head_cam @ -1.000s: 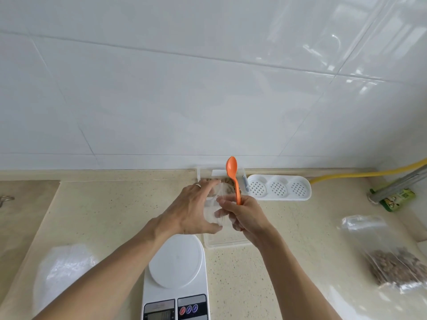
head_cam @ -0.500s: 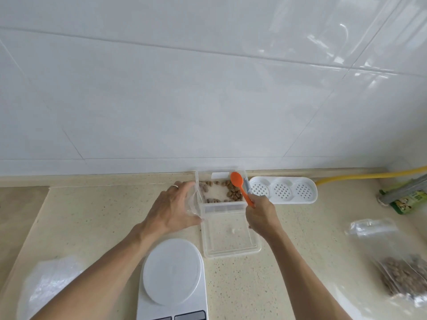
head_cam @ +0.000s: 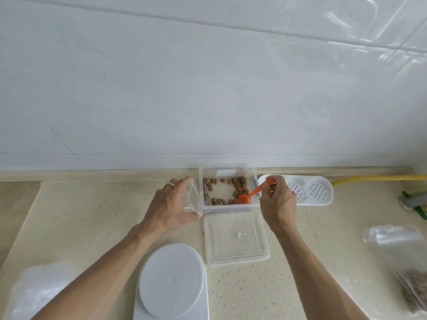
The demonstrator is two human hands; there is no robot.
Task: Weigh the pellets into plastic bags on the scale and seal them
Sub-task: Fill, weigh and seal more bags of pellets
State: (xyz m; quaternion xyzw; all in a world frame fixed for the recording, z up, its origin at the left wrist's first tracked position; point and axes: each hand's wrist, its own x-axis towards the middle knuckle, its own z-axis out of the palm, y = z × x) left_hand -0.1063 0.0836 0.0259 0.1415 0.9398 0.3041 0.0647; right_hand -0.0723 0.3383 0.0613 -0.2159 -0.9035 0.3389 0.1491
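Scooping is the step in hand: my right hand (head_cam: 278,204) pinches the handle of the orange spoon (head_cam: 253,194) between thumb and fingertips, and the spoon's bowl is down among the pellets (head_cam: 239,185) at the right front corner of the clear container (head_cam: 228,173). My left hand (head_cam: 169,205) curls round an empty plastic bag (head_cam: 193,198), holding it just beside the container's left wall with its mouth gaping toward the box. Whether the bag touches the wall I cannot tell.

The pellets are few, lying in a ring round the container's floor with a bare patch in the middle, so I judge that the spoon must drag along the wall to gather a proper load. The next move, as I read it, calls for lifting the spoon level, carrying it left across the box and tipping it into the bag's mouth without catching the thin film; the bag must be kept open by my left fingers while I do it.

The container's lid (head_cam: 235,239) lies flat just in front of it. The scale (head_cam: 171,282) sits nearer me, its white platform bare, so weighing is not yet begun. A filled bag (head_cam: 413,276) lies far right, a heap of clear bags (head_cam: 34,289) far left, and a white perforated tray (head_cam: 312,192) sits behind my right hand.
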